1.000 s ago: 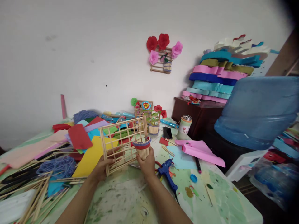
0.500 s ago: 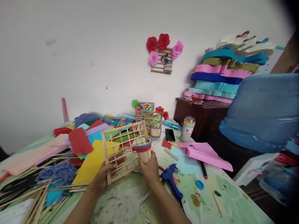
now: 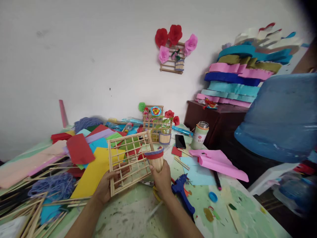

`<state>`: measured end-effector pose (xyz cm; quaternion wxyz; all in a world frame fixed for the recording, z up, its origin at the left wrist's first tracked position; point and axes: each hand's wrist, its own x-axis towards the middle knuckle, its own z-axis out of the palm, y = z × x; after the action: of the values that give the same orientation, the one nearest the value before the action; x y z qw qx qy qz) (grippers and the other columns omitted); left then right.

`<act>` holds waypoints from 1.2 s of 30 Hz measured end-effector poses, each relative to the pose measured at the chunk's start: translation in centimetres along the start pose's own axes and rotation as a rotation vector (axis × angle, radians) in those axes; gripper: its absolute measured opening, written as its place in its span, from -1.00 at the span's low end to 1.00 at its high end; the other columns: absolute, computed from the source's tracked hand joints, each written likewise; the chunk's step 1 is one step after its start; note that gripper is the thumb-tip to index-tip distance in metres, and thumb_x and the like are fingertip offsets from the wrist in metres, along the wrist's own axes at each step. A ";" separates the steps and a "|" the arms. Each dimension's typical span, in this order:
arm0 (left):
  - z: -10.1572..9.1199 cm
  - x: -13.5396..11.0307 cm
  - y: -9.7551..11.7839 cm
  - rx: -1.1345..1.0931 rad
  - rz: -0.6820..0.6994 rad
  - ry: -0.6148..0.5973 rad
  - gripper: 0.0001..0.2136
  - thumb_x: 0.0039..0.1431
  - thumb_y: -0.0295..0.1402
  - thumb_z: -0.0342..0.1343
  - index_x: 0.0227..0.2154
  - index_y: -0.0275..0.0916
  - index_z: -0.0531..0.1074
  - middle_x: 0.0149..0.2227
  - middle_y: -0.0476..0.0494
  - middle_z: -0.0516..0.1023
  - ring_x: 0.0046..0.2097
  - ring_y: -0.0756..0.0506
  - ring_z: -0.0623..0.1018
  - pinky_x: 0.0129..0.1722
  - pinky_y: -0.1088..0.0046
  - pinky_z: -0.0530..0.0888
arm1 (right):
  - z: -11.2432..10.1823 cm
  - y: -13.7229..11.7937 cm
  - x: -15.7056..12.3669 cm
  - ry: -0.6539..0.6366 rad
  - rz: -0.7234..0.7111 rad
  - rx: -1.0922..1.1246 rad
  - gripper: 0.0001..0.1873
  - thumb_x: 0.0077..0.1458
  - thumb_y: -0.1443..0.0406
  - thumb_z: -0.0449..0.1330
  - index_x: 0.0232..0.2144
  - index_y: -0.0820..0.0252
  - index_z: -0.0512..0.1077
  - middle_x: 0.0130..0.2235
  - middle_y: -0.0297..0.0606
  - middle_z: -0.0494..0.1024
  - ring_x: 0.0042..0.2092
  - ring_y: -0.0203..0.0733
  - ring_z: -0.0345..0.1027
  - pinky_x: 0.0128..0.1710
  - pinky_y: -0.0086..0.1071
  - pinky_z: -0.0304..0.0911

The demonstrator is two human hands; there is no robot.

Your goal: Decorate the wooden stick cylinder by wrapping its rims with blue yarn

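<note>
My left hand (image 3: 107, 185) is closed around the left edge of a lattice frame (image 3: 130, 158) made of thin wooden sticks, its fingers showing through the grid. The frame is tilted above the table. In my right hand (image 3: 162, 178) is a small stick basket (image 3: 156, 162), with a red band and a purple yarn rim. It sits close to the frame's right side; whether the two touch I cannot tell. Just right of my right wrist lies a blue glue gun (image 3: 183, 191). Scissors (image 3: 156, 195) lie partly hidden under my right hand.
Coloured paper (image 3: 99, 168), purple yarn (image 3: 53, 185) and loose sticks (image 3: 37, 215) cover the left side. Finished lattices with paper flowers (image 3: 158, 124) stand at the back. A phone (image 3: 180, 141), a jar (image 3: 199, 135) and pink paper (image 3: 220, 163) lie to the right, near a water bottle (image 3: 277, 119).
The basket has moved slightly right relative to the frame, opening a little more space between them. The camera view has shifted slightly. Both hands keep their hold.
</note>
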<state>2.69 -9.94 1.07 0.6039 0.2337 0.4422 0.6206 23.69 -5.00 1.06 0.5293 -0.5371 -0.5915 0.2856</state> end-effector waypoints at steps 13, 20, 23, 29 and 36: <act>-0.1 4.4 1.8 0.357 0.105 0.409 -0.68 -0.14 -0.54 0.11 -0.22 -0.41 0.40 -0.23 -0.39 0.55 -0.08 -0.35 0.50 -0.17 0.12 0.46 | 1.5 -1.5 -2.6 -0.091 0.017 0.264 -0.44 -0.20 0.15 0.26 -0.12 0.28 0.29 -0.20 -0.14 0.44 -0.18 -0.09 0.30 -0.23 -0.33 0.22; 3.4 -0.9 1.2 0.471 0.535 0.334 -0.47 0.07 -0.19 0.07 0.10 -0.23 0.18 0.23 -0.23 0.12 0.27 -0.19 0.02 0.23 0.27 -0.08 | 1.6 -2.8 -3.8 -0.135 0.069 0.508 -0.41 -0.17 0.09 0.26 -0.12 0.31 0.31 -0.21 -0.13 0.47 -0.18 -0.10 0.33 -0.21 -0.33 0.25; 6.0 -3.0 0.4 0.133 0.364 -0.115 -0.48 0.14 -0.04 -0.09 0.09 -0.20 0.21 0.18 -0.25 0.22 0.21 -0.23 0.17 0.16 0.20 0.13 | 1.7 -3.3 -4.8 -0.328 0.113 0.779 -0.38 -0.15 0.07 0.25 -0.07 0.28 0.30 -0.17 -0.13 0.47 -0.15 -0.09 0.34 -0.18 -0.31 0.26; 6.6 -3.7 0.2 -0.063 0.187 -0.473 -0.49 0.09 -0.12 0.04 0.11 -0.13 0.22 0.13 -0.20 0.31 0.14 -0.28 0.28 0.06 0.19 0.27 | 1.2 -3.9 -6.0 -0.523 0.124 0.992 -0.38 -0.15 0.04 0.23 -0.07 0.25 0.32 -0.11 -0.09 0.45 -0.08 -0.02 0.33 -0.11 -0.23 0.24; 3.9 -3.2 -0.5 -0.100 0.279 -0.546 -0.42 -0.13 0.00 0.18 -0.01 -0.14 0.39 0.11 -0.17 0.35 0.20 -0.31 0.18 0.15 0.16 0.13 | 1.6 -4.4 -6.7 -0.532 0.015 0.828 -0.39 -0.21 0.01 0.24 -0.14 0.26 0.35 -0.12 -0.12 0.47 -0.09 0.00 0.33 -0.16 -0.26 0.25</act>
<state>6.64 -12.02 3.38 0.6200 0.4202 0.1964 0.6329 19.84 -12.06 2.49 0.5269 -0.1941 -0.5389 0.6279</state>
